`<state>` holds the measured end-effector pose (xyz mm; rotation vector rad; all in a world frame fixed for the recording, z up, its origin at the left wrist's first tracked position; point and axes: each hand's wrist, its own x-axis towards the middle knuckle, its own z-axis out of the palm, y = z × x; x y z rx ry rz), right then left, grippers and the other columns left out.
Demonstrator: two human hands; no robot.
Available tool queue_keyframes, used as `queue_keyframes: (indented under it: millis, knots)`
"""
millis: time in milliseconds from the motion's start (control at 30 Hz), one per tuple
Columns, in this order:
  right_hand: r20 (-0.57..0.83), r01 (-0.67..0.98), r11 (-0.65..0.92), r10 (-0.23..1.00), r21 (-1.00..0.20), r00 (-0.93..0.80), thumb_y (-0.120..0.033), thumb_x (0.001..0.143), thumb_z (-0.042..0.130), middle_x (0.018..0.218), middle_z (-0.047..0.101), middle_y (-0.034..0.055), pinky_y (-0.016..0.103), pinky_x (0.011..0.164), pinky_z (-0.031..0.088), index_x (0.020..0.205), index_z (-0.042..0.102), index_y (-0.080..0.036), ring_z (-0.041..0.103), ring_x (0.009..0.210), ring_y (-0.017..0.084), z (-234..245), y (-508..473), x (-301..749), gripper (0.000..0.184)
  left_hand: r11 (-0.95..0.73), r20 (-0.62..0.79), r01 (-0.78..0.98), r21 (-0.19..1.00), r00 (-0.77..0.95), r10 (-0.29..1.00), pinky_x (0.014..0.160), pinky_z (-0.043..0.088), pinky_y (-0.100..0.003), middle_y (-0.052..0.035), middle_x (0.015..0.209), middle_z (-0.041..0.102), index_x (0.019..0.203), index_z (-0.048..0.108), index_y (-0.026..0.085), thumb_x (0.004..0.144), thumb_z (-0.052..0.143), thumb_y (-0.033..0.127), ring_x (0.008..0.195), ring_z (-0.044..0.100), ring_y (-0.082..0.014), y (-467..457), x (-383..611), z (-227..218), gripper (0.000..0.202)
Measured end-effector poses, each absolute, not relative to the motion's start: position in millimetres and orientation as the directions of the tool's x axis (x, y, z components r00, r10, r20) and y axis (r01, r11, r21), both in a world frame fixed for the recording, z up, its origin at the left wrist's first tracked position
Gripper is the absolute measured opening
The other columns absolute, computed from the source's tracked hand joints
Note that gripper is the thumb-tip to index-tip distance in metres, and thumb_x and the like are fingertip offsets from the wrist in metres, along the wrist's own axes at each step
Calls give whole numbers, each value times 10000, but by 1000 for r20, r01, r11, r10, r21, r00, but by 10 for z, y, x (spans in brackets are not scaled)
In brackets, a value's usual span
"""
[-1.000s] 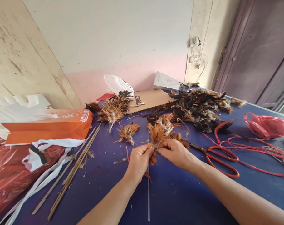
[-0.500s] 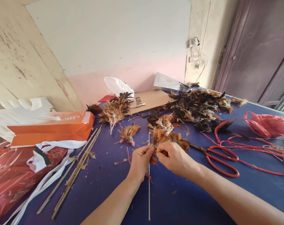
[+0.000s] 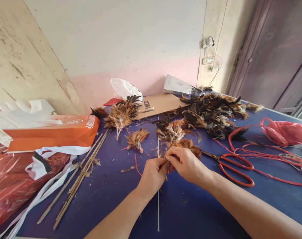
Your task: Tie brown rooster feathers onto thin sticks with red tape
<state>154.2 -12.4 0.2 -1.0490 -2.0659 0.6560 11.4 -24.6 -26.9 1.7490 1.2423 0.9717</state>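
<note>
My left hand (image 3: 152, 174) and my right hand (image 3: 188, 166) meet over the blue table, fingertips pinched together. Brown feathers (image 3: 169, 168) show slightly between the fingers; the left hand grips this small bunch, mostly hidden. What the right fingers pinch is too covered to make out. Just beyond my knuckles lies a loose clump of orange-brown feathers (image 3: 192, 147), with a fluffy white-based clump (image 3: 175, 131) behind it. Left of them rests a small feather bunch (image 3: 137, 138) bound with pink string. Red-handled scissors (image 3: 237, 169) lie right of my right hand.
Thin sticks (image 3: 78, 182) lie at left beside an orange paper bag (image 3: 53, 134) and a red plastic bag (image 3: 36, 192). A large feather pile (image 3: 213, 114), cardboard (image 3: 161, 103) and a tied feather bundle (image 3: 121, 116) are farther back. Pink plastic twine (image 3: 285, 132) trails at right.
Both hands have drawn closer together and turned, the left slightly lower. The feather bunch that stood up beyond the fingertips is now mostly hidden behind them.
</note>
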Motion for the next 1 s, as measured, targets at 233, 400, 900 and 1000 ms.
queue_keyframes:
  millis: [233, 400, 900, 1000]
  knots:
    - [377, 449, 532, 839, -718, -392, -207, 811, 428, 581, 576, -12, 201, 520, 391, 686, 519, -177, 516, 525, 90, -12, -56, 1640, 158, -134, 19, 271, 953, 386, 922, 439, 376, -180, 18, 515, 523, 652, 570, 146, 765, 486, 343, 444, 482, -80, -220, 24, -151, 243]
    - [265, 289, 391, 881, -874, -391, -286, 830, 411, 611, 600, 2, 215, 525, 439, 747, 519, -175, 557, 546, 106, -32, 3, 1670, 176, -149, 47, 229, 962, 398, 916, 497, 418, -194, -12, 601, 573, 731, 615, 138, 750, 529, 318, 512, 521, -94, -208, -59, -87, 200]
    - [452, 300, 534, 840, -791, -301, -257, 821, 445, 755, 609, 32, 256, 627, 444, 788, 561, -174, 553, 668, 124, -32, -47, 1607, 146, -226, 117, 303, 926, 339, 934, 456, 411, -201, -31, 586, 602, 623, 615, 143, 776, 486, 370, 457, 536, -101, -290, 81, -169, 303]
    - [336, 92, 376, 895, -922, -294, -312, 820, 448, 769, 613, 39, 268, 625, 468, 819, 541, -166, 575, 673, 129, -14, -28, 1626, 173, -39, -8, 131, 991, 342, 940, 403, 385, -188, -24, 553, 588, 682, 631, 131, 738, 544, 392, 421, 522, -94, -230, 56, -202, 280]
